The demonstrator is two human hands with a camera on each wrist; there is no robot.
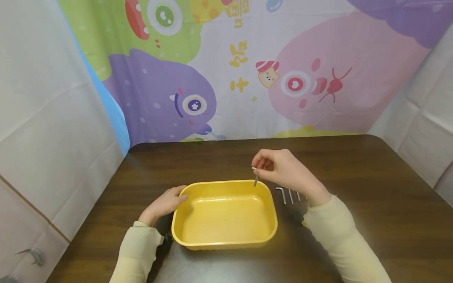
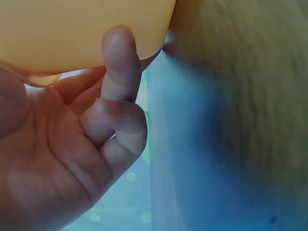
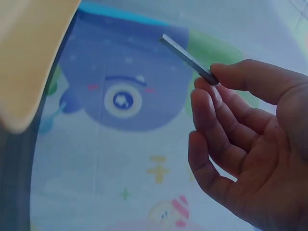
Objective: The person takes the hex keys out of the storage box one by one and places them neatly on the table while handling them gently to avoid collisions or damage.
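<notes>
My right hand (image 1: 283, 169) pinches a metal hex key (image 1: 256, 181) between thumb and fingertips, over the far right corner of a yellow plastic tray (image 1: 224, 245). In the right wrist view the key's straight shaft (image 3: 185, 55) sticks out from the fingertips; its other end is hidden in the grip. On the left, my left hand (image 1: 166, 204) holds the tray's rim, thumb over the edge. The left wrist view has its fingers (image 2: 120, 53) against the tray's outer wall. No object is visible inside the tray.
Several more hex keys (image 1: 284, 195) lie side by side on the dark wooden table (image 1: 198, 161), right of the tray and partly behind the right wrist. A cartoon-printed cloth (image 1: 240, 114) hangs behind the table's far edge. Pale walls (image 1: 53, 118) stand on both sides.
</notes>
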